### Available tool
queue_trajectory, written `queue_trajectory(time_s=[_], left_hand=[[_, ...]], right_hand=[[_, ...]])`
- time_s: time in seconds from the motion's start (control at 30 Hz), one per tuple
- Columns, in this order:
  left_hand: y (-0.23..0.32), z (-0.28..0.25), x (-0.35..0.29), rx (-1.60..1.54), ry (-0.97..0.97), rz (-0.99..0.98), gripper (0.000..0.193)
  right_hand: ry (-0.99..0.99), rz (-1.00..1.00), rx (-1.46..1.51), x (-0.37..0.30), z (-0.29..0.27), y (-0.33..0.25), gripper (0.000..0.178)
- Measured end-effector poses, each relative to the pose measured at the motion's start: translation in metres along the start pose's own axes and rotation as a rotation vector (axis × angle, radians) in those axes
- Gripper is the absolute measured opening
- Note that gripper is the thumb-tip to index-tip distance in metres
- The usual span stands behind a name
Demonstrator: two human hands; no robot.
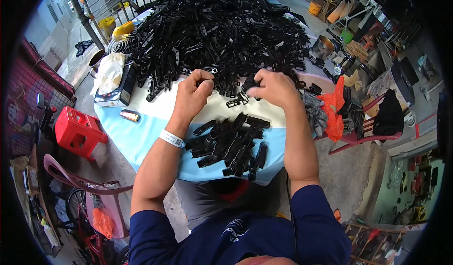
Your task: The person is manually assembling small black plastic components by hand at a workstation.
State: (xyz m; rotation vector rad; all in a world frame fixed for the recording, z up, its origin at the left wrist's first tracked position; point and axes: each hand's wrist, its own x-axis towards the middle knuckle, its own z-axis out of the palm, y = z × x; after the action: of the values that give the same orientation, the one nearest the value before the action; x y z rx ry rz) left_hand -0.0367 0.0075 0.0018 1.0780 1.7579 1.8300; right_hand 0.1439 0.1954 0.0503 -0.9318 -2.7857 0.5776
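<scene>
My left hand (194, 91) is closed in a pinch at the near edge of a big pile of black plastic parts (212, 34). A small pale, square-ended piece (213, 70) shows at its fingertips; the rest is hidden. To the right, my right hand (277, 90) has its thumb and fingers closed round a black plastic piece (249, 82), partly covered by the fingers. Between the hands lie a few loose black clip-like parts (236, 100). Closer to me, long black parts (229, 144) lie in a smaller heap on the cloth-covered table (127, 133).
On the table's left stand a box (123, 88) with a crumpled pale wrapper and a small lighter-like item (130, 115). A metal tin (322, 47) stands at right. Beside the table are a red stool (79, 132), a pink chair (106, 203) and an orange bag (334, 114).
</scene>
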Motion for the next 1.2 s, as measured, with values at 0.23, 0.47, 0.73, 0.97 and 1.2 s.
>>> queue_trajectory(time_s=[0.23,0.47,0.73,0.97,1.2], left_hand=[[-0.001,0.0,0.0,0.083,-0.032,0.05,0.022],[-0.002,0.004,-0.003,0.088,-0.156,-0.037,0.031],[0.003,0.009,-0.007,0.253,-0.196,0.204,0.03],[-0.001,0.012,-0.007,0.394,-0.168,0.314,0.03],[-0.001,0.013,-0.008,0.504,-0.142,0.303,0.03]], right_hand=[[0.206,-0.208,0.402,0.002,0.012,0.007,0.037],[0.064,-0.519,0.834,-0.002,0.026,-0.012,0.037],[0.089,-0.401,0.983,-0.005,0.045,-0.033,0.016],[0.052,-0.327,1.055,0.0,0.062,-0.044,0.009],[-0.002,-0.234,1.115,0.001,0.06,-0.047,0.008]])
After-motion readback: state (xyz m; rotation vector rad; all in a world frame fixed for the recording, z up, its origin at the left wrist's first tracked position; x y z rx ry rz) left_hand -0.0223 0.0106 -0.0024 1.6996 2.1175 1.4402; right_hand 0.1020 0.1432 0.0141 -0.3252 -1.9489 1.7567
